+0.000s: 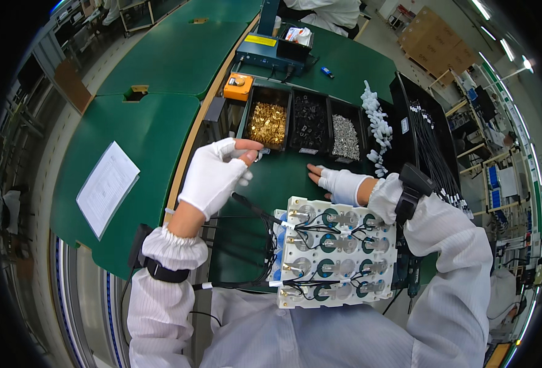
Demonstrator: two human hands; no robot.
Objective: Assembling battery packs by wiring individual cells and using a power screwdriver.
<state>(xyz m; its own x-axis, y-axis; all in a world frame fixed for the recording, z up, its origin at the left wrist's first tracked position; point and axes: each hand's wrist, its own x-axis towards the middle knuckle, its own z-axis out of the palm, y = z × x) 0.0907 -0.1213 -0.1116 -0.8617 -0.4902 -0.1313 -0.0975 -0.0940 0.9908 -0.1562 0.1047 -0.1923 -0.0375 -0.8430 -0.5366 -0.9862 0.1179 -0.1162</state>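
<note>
My left hand [212,178], in a white glove with bare fingertips, is held just in front of the bin of gold-coloured parts [267,126]. Its thumb and forefinger are pinched around something small and light, too small to make out. My right hand [342,186], gloved likewise, rests low over the green table with its fingers stretched out to the left. It holds nothing that I can see. Right below it lies a white plastic panel [338,260] with round openings, metal terminals and black wires. A black cable bundle [260,211] runs off the panel's left side.
Beside the gold parts stand bins of black parts [309,119] and silver screws [345,138]. Pale plastic pieces [376,122] lie farther right, by a black tray of cables [433,147]. An orange box [238,86], blue device [271,55], paper sheet [108,187] and power screwdriver [413,279] surround these.
</note>
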